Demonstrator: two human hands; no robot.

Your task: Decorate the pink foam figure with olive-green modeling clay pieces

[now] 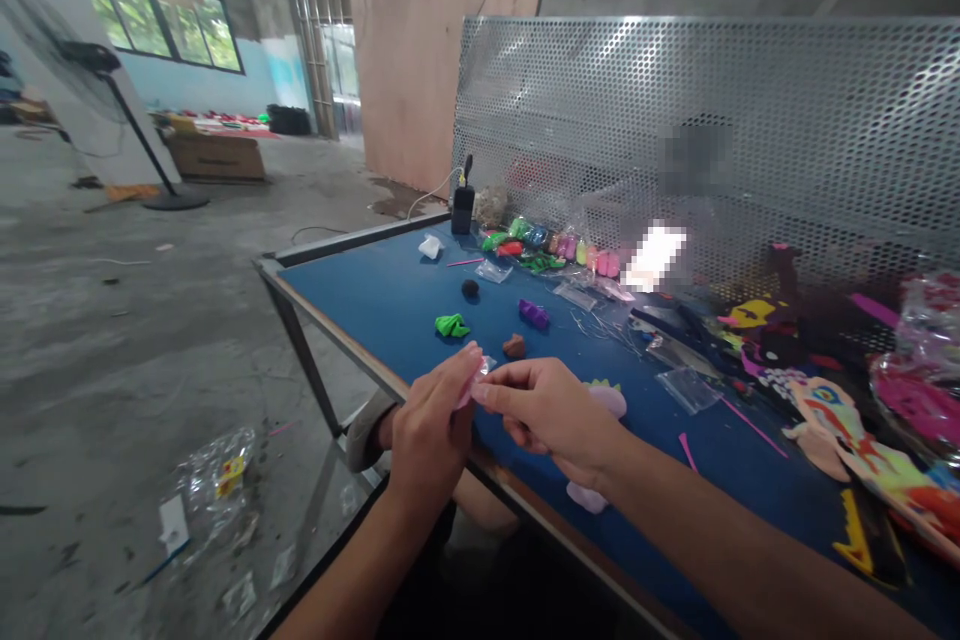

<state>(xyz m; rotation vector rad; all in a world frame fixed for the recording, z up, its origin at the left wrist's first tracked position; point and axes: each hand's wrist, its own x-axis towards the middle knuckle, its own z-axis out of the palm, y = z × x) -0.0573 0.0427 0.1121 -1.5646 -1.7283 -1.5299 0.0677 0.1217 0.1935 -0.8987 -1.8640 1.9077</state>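
Bare concrete [292,210] floors a workshop, where a standing fan [90,58] occupies the far left, and a crumpled clear bag [217,470] lies on the ground nearer by. Next comes the blue tabletop [349,275], its near edge close under the wrists, perhaps so that the forearms can work without a long reach.

Over that edge, the left hand [433,425] is raised with its fingers drawn together around a pink piece [466,392] — a bit of shiny clear film [486,366] shows beside it. The left grip looks like the steadying one, leaving the other side free to be worked. Just beyond sit a green lump [451,325], a dark ball [469,289], a brown lump [514,347] and a purple lump [533,314], set apart from one another, likely to keep the colours from mixing.

From the right, the right hand [551,410] meets the pink piece, thumb and forefinger closed in a fine pinch at its edge; its remaining fingers curl inward, and I cannot tell whether they hold anything. Partly behind this hand lies a pale pink shape [609,401]. Farther right, clear packets [688,390] and a printed cutout [832,410] crowd the table — pushed aside, it seems, to leave working room.
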